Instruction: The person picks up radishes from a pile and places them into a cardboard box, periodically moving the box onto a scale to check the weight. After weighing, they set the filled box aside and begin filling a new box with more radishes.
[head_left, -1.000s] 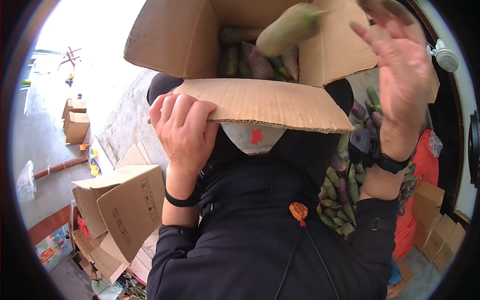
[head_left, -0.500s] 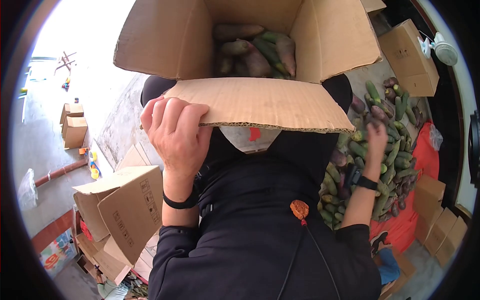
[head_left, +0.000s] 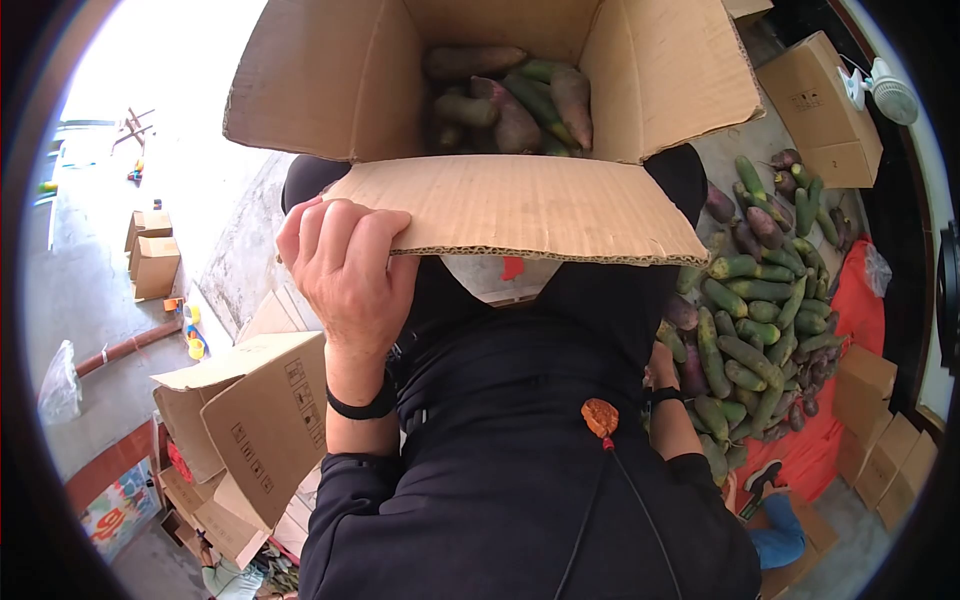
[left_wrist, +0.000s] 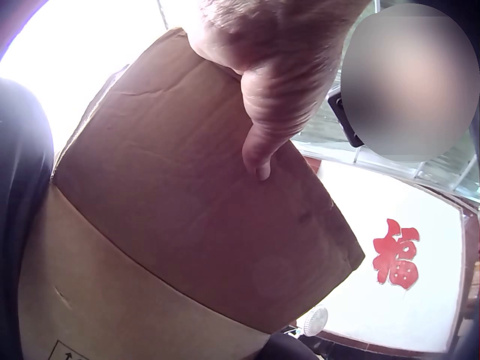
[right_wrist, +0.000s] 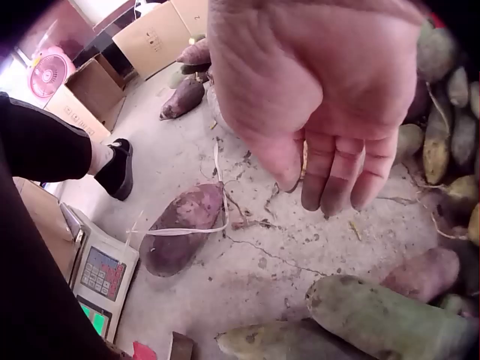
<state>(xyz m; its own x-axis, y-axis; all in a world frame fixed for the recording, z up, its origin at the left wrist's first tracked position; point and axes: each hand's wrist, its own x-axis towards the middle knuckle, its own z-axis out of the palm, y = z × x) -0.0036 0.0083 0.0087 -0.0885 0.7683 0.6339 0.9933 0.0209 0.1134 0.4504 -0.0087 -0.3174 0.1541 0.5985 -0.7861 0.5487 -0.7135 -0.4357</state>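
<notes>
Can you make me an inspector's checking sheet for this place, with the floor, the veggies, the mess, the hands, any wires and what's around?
Surface: grey floor, cracked, with dry bits on it.
Job's things: open carton with vegetables inside; vegetable pile on the floor.
Clutter: one loose purple vegetable with a thin white strip across it; a scale nearby.
Left hand: grips the carton's front flap.
Right hand: open, holding nothing.
Cables: nothing seen.
Surroundings: more cartons, a white fan, a red sheet by the pile.
</notes>
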